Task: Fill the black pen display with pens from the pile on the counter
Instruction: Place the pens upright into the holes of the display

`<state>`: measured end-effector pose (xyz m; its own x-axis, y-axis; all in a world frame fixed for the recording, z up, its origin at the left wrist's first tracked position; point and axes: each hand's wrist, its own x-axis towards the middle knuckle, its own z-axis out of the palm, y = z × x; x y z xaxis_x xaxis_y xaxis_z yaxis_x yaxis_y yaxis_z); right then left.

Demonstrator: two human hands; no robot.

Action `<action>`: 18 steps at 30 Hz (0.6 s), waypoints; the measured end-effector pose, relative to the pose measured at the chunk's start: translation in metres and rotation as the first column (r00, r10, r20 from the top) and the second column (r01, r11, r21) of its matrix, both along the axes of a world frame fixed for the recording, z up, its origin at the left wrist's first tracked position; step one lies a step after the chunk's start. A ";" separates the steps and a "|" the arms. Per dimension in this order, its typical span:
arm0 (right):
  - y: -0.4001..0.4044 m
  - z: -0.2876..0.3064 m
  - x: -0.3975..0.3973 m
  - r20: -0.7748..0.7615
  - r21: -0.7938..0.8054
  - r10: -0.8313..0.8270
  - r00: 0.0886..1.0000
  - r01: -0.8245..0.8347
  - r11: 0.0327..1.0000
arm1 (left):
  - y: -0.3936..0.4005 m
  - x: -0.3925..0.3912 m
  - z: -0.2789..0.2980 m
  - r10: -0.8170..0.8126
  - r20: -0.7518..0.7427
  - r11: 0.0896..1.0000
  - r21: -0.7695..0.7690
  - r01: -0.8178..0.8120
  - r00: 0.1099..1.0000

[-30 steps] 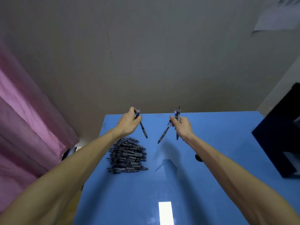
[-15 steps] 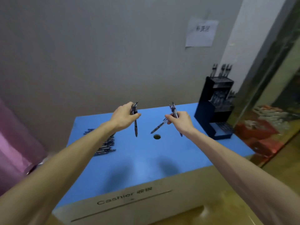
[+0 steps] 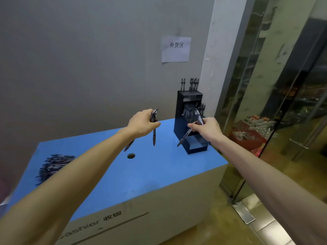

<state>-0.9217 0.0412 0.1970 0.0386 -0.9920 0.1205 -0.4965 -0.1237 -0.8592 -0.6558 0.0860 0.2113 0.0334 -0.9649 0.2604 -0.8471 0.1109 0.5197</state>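
A tiered black pen display [image 3: 180, 124] stands at the far right of the blue counter [image 3: 152, 174], with several pens upright in its top and middle tiers. My left hand [image 3: 141, 123] grips two dark pens [image 3: 154, 131] above the counter's middle, their tips hanging down. My right hand [image 3: 208, 129] pinches two pens [image 3: 184, 137] directly in front of the display's middle tier. The pile of dark pens [image 3: 53, 165] lies at the counter's left end, partly hidden by my left forearm.
A round hole [image 3: 131, 156] is cut in the counter top. A paper sign [image 3: 176, 49] hangs on the grey wall. A white pillar and glass panels [image 3: 283, 103] stand right of the counter. The counter's front reads "Cashier".
The view has swung right from the pile toward the display. Both hands, still holding pens, have moved right, and the right hand now sits in front of the display.
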 end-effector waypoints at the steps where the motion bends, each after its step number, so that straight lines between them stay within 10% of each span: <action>1: -0.005 0.003 -0.018 0.011 -0.014 -0.003 1.000 0.003 1.000 | -0.008 -0.017 0.002 0.004 0.001 1.000 0.006 -0.004 1.000; 18: -0.154 0.038 -0.247 0.204 -0.047 0.147 0.968 -0.141 0.989 | -0.152 -0.210 0.049 0.157 -0.047 0.988 0.004 -0.157 0.987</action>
